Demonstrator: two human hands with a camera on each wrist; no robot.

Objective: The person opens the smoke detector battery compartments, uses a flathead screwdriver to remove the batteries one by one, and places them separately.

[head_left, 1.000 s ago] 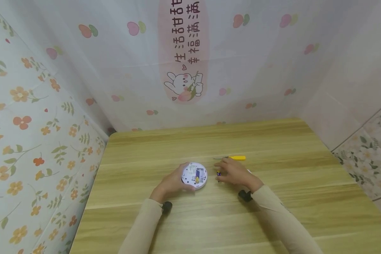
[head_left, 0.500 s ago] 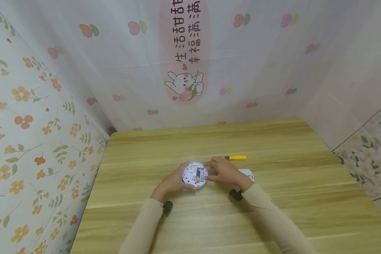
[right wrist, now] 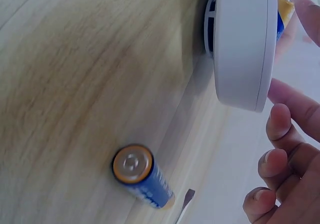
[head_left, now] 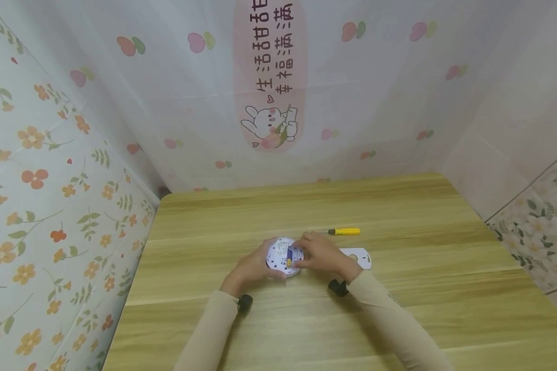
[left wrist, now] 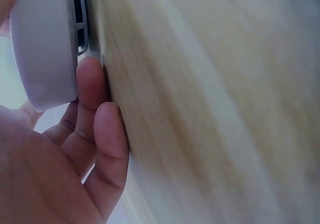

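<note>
My left hand [head_left: 252,265] grips the round white smoke detector [head_left: 275,257] by its side, its battery compartment facing up. In the left wrist view, curled fingers [left wrist: 111,139] rest right at the table beside the vented underside. My right hand [head_left: 324,252] reaches over the compartment, thumb and forefinger pinching a blue and gold battery [right wrist: 285,14]. That battery juts at a tilt from the detector's face in the right wrist view. A second blue battery [right wrist: 145,179] is on the table below my right hand, hidden from the head view.
A white mounting plate [head_left: 364,256] with a round hole lies partly behind my right wrist. Beyond the hand is a yellow-handled screwdriver [head_left: 347,232], its flat tip [right wrist: 188,198] showing in the right wrist view. A printed curtain hangs behind the wooden table [head_left: 223,216].
My right hand has moved left from the loose battery onto the detector's compartment, uncovering the mounting plate. The left hand and detector have stayed in place.
</note>
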